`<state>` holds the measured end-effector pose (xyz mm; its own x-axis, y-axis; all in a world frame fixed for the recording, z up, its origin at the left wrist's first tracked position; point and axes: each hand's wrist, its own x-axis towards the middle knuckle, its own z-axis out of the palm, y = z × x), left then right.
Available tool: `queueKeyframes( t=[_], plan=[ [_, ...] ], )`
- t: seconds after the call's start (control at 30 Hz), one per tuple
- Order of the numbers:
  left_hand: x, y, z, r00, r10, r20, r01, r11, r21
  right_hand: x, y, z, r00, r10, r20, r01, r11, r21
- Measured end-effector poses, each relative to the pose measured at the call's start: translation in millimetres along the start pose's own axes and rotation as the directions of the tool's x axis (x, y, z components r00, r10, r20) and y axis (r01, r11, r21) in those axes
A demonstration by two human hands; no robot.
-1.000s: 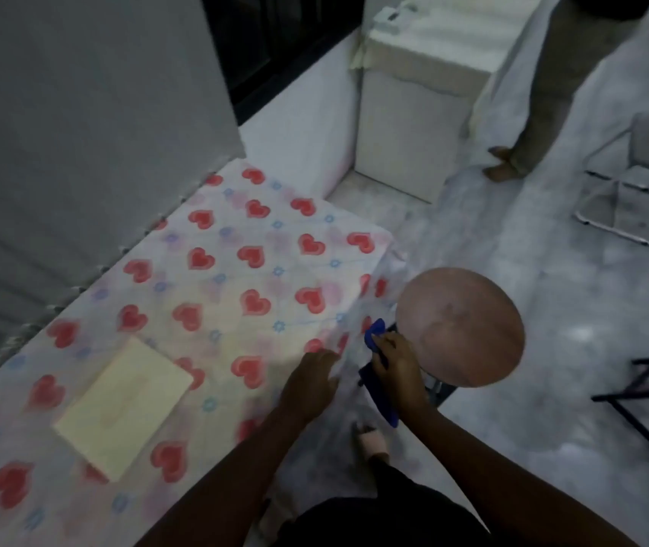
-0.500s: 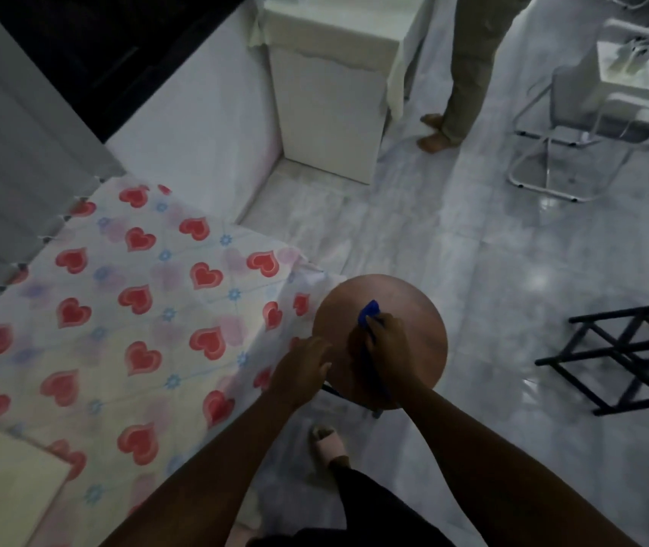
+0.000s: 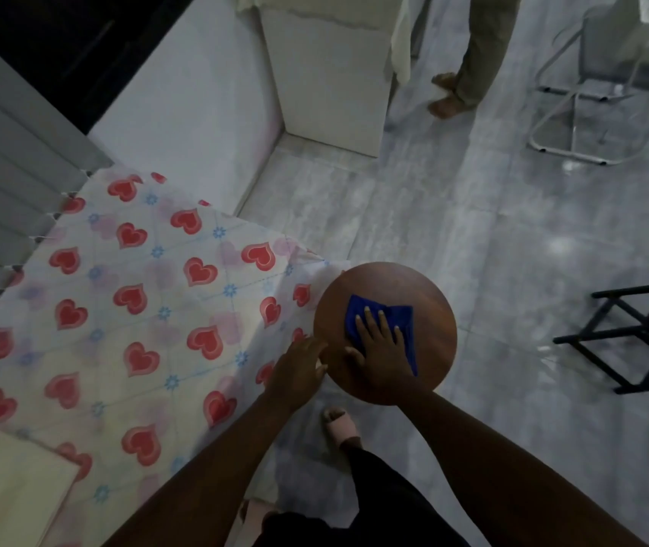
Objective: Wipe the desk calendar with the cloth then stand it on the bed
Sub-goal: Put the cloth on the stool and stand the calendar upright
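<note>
Calendar (image 3: 11, 491) first: a pale cream, flat rectangle lying on the bed (image 3: 125, 333) at the bottom-left corner of the view, partly cut off by the frame edge; it lies flat rather than standing, and no print on it can be made out in the dim light. The bed wears a white sheet patterned with red hearts and small blue flowers.

Nearest the camera, two bare forearms reach forward over a dark trouser leg and a pale slipper (image 3: 340, 426) on the grey floor. The left hand (image 3: 299, 369) hovers with loose, released fingers at the bed's corner, just beside the left rim of a round brown stool (image 3: 429, 309). The right hand (image 3: 384, 349) lies flat, fingers spread, its grip unclenched, pressing a blue cloth (image 3: 402, 315) onto the stool top; the cloth is crumpled and shows beyond the fingertips and along the hand's right side.

Further off stand a black folding rack (image 3: 638, 337), a white cabinet (image 3: 331, 84), a metal-framed chair (image 3: 599, 112) and another person's legs (image 3: 469, 61) with bare feet.
</note>
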<state>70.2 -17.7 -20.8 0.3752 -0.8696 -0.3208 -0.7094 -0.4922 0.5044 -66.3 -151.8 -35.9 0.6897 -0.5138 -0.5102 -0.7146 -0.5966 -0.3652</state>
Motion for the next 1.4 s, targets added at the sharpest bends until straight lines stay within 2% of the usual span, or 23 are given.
queueKeyframes(
  t=[0.13, 0.3, 0.5, 0.63, 0.73, 0.9, 1.07, 1.2, 1.33, 1.4],
  plan=[
    [-6.3, -4.7, 0.9, 0.999, -0.011, -0.036, 0.01, 1.0, -0.025, -1.9, -4.2, 8.0, 0.996, -0.013, -0.092, 0.014, 1.0, 0.006],
    [-28.1, -21.4, 0.1, 0.992, -0.046, -0.119, 0.039, 0.997, -0.065, -4.8, -29.6, 19.9, 0.97, -0.117, -0.215, 0.129, 0.991, 0.043],
    [-81.7, -60.6, -12.7, 0.953, -0.118, -0.28, 0.089, 0.99, -0.114, -9.1, -86.7, 37.6, 0.945, -0.257, -0.203, 0.265, 0.964, 0.01],
    [-135.0, -89.2, -28.5, 0.896, -0.194, -0.399, 0.146, 0.978, -0.147, -23.8, -142.5, 49.8, 0.845, -0.415, -0.337, 0.44, 0.898, -0.002],
    [-181.8, -115.0, -39.9, 0.861, -0.233, -0.452, 0.186, 0.971, -0.147, -35.5, -191.4, 64.6, 0.781, -0.5, -0.374, 0.545, 0.838, 0.019],
    [-264.0, -167.1, -61.3, 0.771, -0.35, -0.533, 0.257, 0.935, -0.242, -57.1, -271.0, 100.3, 0.732, -0.602, -0.319, 0.627, 0.779, -0.032],
    [-338.4, -218.8, -71.6, 0.677, -0.461, -0.573, 0.379, 0.886, -0.266, -77.4, -348.9, 137.5, 0.702, -0.669, -0.244, 0.669, 0.737, -0.097],
    [-387.4, -256.4, -69.5, 0.612, -0.566, -0.552, 0.461, 0.823, -0.332, -87.6, -396.7, 158.5, 0.725, -0.671, -0.157, 0.665, 0.741, -0.095],
    [-416.4, -284.1, -67.1, 0.525, -0.675, -0.518, 0.519, 0.736, -0.434, -83.1, -430.3, 174.7, 0.752, -0.658, -0.025, 0.64, 0.74, -0.208],
    [-423.0, -291.9, -66.0, 0.476, -0.728, -0.493, 0.545, 0.685, -0.484, -79.8, -439.2, 180.2, 0.763, -0.646, 0.011, 0.633, 0.745, -0.211]
  ],
)
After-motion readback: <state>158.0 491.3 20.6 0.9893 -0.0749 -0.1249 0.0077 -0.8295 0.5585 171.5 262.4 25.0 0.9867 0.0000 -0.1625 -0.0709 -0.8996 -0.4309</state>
